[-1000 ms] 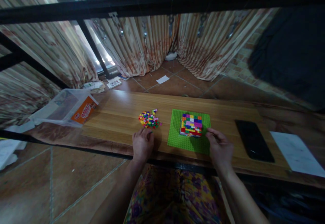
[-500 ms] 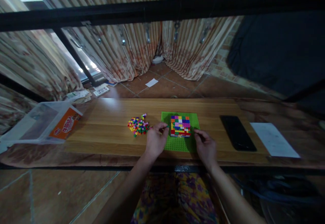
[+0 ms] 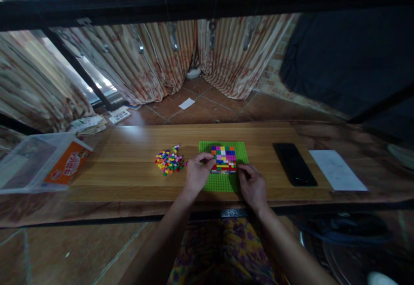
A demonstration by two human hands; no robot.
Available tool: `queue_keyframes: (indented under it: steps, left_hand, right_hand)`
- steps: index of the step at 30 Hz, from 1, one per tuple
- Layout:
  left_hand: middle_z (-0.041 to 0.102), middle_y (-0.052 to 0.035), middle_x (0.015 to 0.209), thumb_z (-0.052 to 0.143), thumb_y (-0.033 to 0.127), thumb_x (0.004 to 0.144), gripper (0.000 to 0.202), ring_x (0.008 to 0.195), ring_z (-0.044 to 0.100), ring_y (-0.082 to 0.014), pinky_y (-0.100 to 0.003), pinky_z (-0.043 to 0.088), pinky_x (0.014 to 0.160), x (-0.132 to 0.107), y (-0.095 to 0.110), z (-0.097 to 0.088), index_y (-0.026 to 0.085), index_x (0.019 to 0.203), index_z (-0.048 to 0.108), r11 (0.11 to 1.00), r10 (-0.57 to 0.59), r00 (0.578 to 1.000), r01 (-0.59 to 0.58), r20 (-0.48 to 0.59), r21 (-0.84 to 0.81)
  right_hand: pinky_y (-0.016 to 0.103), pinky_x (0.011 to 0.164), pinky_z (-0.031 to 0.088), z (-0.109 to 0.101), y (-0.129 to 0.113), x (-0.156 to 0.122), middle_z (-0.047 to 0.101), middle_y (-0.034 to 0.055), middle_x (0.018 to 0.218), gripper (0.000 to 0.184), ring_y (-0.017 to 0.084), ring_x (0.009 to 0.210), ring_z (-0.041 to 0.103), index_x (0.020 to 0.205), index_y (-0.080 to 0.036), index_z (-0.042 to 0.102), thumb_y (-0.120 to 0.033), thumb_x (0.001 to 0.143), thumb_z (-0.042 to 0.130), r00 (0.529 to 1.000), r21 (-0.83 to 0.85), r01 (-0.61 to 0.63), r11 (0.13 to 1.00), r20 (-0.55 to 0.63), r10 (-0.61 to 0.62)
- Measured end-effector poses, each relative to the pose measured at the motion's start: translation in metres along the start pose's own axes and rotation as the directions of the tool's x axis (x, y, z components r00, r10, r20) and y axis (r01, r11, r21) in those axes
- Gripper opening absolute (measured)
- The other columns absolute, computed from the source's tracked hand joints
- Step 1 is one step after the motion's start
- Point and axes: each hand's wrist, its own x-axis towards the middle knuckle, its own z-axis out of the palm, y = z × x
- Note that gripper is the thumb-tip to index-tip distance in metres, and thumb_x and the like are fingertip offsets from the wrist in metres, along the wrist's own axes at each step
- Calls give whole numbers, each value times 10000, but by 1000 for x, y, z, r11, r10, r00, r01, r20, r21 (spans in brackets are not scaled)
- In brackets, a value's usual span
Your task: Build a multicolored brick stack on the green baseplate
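Note:
A square block of multicoloured toy bricks (image 3: 224, 158) stands on a green studded baseplate (image 3: 223, 186). At its left side is my left hand (image 3: 198, 173), thumb and forefinger pinched together against the upper left edge; whatever is between those fingertips is hidden. My right hand (image 3: 253, 185) is closed, with its fingertips against the block's right side near the front corner. The rest of its fingers curl under, over the baseplate's right edge. Left of the baseplate lies a loose pile of small coloured bricks (image 3: 169, 161).
The wooden board (image 3: 129, 181) also carries a black phone-like slab (image 3: 295, 164) at the right. Beyond that lies a white paper sheet (image 3: 338, 170). A clear plastic bin (image 3: 27, 160) with an orange label stands at the far left. A dark metal bar (image 3: 194, 4) crosses above.
My left fingertips have moved from beside the block onto its left edge. My right fingertips have come in against its right side. The whole view has shifted slightly.

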Motion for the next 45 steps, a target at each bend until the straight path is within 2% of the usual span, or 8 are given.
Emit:
queue_keyframes:
  steps: [3,7,13,19,25,28,34,45]
  left_hand:
    - [722,-2,778,680,180,734,56,729,649,-134,-268,520,743,0,-1,-1,189,772,719,1000,5,1000,-5,13,31]
    - [731,-14,832,640,186,797,97,781,661,-142,-274,511,780,-5,1,-2,203,831,730,981,90,996,-89,0,172]
    - [730,-44,854,598,195,856,148,803,657,-169,-302,474,785,-16,11,0,210,852,746,835,218,976,-180,-12,520]
    - [723,-32,819,624,180,829,119,783,645,-172,-300,444,777,-16,19,5,212,790,732,763,222,974,-149,-38,629]
    - [718,-29,811,636,197,821,106,770,643,-165,-292,444,754,-16,22,5,213,752,716,773,208,978,-142,-35,619]
    - [723,-31,830,659,218,805,63,792,650,-167,-293,459,770,-17,19,3,210,782,717,817,192,981,-143,-29,558]
    - [724,-24,804,609,274,835,138,716,648,-135,-251,482,687,-7,9,0,183,867,708,975,-39,996,55,-80,214]
    - [717,-40,797,671,346,790,197,708,647,-142,-255,478,658,6,-4,12,163,859,688,979,-107,988,123,-109,160]
  right_hand:
    - [362,813,510,0,-1,0,695,79,928,226,220,891,654,920,-199,701,-293,901,496,1000,-10,12,1000,7,-12]
    - [361,826,508,0,-1,-1,693,77,936,215,216,898,654,920,-200,697,-274,901,497,1000,-9,24,1000,10,-24]
    - [355,815,512,1,-2,0,692,76,920,210,214,887,657,911,-196,695,-253,900,494,999,-19,48,999,3,-48]
    - [347,796,517,1,-4,0,695,77,921,209,211,875,656,913,-198,696,-236,901,491,998,-31,65,997,14,-64]
    - [348,794,514,2,-4,-1,695,77,920,216,216,876,655,903,-197,696,-241,906,485,997,-47,73,996,19,-72]
    - [346,791,513,2,-4,-1,693,77,917,218,216,870,657,907,-196,698,-242,907,485,997,-45,70,996,17,-70]
    - [341,784,513,2,-5,-1,691,70,908,216,211,861,658,900,-201,695,-242,907,483,998,-25,58,998,18,-58]
    - [347,794,514,1,-4,-1,696,77,918,220,214,868,656,904,-204,693,-250,905,478,998,-40,56,998,33,-55]
